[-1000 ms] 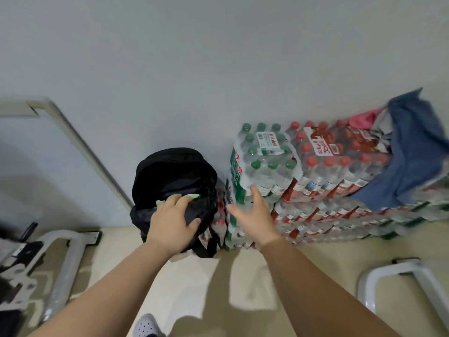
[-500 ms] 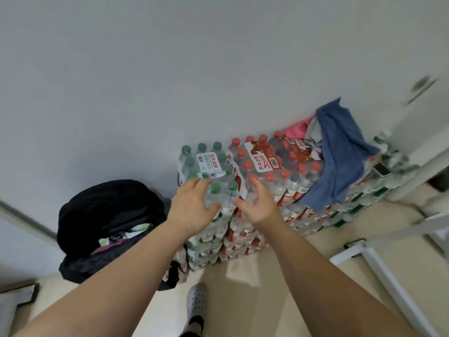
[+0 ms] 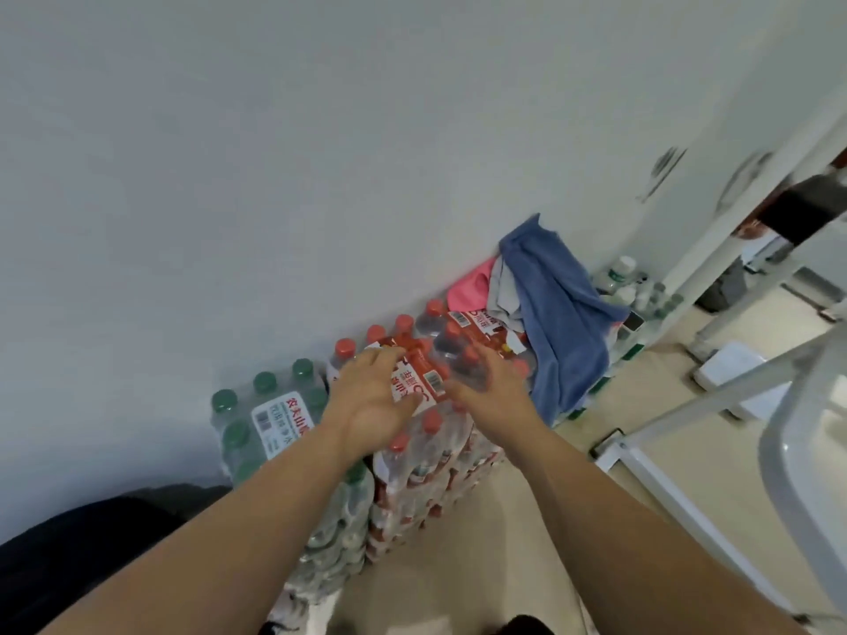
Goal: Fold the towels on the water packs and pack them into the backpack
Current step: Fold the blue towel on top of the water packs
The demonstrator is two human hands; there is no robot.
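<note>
1. Both hands are held out over the red-capped water packs (image 3: 426, 456), which are stacked against the wall (image 3: 321, 153) beside a green-capped pack (image 3: 266, 419).
2. The left hand (image 3: 366, 405) is spread above the red label (image 3: 419, 385) with relaxed fingers; nothing is grasped.
3. The right hand (image 3: 486, 391) is likewise released and empty, its slightly blurred fingers extended toward the towels.
4. The blue towel (image 3: 559, 313) is draped, crumpled, over the right end of the packs, just beside the right fingertips; contact cannot be made out.
5. A pink towel (image 3: 472, 286) and a grey towel (image 3: 502, 295) are bunched behind it at the wall, farther from both hands.
6. The black backpack (image 3: 68, 556) is seen at the lower left, below the left forearm and well apart from the towels.
</note>
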